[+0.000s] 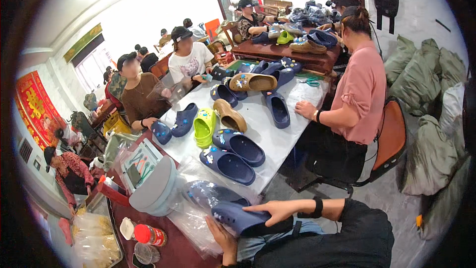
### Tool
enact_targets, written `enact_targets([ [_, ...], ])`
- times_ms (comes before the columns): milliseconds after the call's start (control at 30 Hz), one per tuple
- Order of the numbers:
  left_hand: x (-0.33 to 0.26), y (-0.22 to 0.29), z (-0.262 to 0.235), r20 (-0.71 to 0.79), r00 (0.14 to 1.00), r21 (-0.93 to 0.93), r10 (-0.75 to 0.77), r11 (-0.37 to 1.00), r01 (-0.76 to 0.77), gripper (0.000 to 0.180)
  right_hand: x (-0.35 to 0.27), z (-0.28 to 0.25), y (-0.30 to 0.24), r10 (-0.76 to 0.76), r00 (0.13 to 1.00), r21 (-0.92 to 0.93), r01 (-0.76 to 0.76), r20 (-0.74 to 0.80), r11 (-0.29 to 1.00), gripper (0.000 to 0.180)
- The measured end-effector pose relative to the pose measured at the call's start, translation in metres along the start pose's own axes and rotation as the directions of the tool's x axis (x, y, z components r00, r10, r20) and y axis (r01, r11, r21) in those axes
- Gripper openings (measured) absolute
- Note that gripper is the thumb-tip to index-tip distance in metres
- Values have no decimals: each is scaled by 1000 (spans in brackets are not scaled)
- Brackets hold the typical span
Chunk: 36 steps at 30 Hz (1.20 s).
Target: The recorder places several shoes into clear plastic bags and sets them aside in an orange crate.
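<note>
Close to me, a navy clog [232,216] is held between both of my hands over a clear plastic bag [186,218]. My right hand [273,211] grips its upper side, the index finger stretched along it. Along the clog's lower left side lie the fingers of my left hand [223,238], supporting it; the thumb is mostly hidden. Just beyond, a second navy clog [210,191] with small charms rests on or under the plastic. On the white-topped table [277,161] sit a navy pair [230,165], a lime green clog [204,128] and a brown clog [231,115].
A grey rounded container [154,188] and a tray of tools [143,165] stand left of the plastic, with a red-lidded jar [150,235] nearer. Green-handled scissors [311,81] lie at the far right. A person in pink [359,89] sits right; others sit opposite. Sacks [430,154] line the right.
</note>
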<state>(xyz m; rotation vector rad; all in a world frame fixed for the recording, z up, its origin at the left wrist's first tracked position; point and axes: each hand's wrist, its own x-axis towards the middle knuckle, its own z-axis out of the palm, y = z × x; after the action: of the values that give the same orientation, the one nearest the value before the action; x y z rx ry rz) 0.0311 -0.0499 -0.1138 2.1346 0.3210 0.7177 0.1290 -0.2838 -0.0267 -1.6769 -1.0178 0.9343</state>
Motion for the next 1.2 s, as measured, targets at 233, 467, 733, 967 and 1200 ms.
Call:
enact_targets([
  [233, -2, -47, 8, -36, 994, -527, -98, 848, 65, 52, 43, 46, 2, -12, 976, -96, -9, -215, 995, 80],
  [467, -5, -3, -18, -237, 937, 244, 257, 949, -198, 46, 82, 59, 3, -176, 934, -270, 91, -312, 959, 78],
  [733, -30, -48, -19, -104, 964, 130, -243, 958, 255, 51, 100, 88, 5, -219, 872, -353, 57, -437, 934, 79],
  [967, -13, -14, -37, 11, 785, 5, -620, 785, 620, 69, 120, 79, 59, -561, 795, -656, 299, -230, 693, 56],
  [1200, -14, -19, -26, -183, 839, -481, -512, 791, 378, 64, 113, 67, 37, -63, 964, -610, -114, -260, 784, 47],
])
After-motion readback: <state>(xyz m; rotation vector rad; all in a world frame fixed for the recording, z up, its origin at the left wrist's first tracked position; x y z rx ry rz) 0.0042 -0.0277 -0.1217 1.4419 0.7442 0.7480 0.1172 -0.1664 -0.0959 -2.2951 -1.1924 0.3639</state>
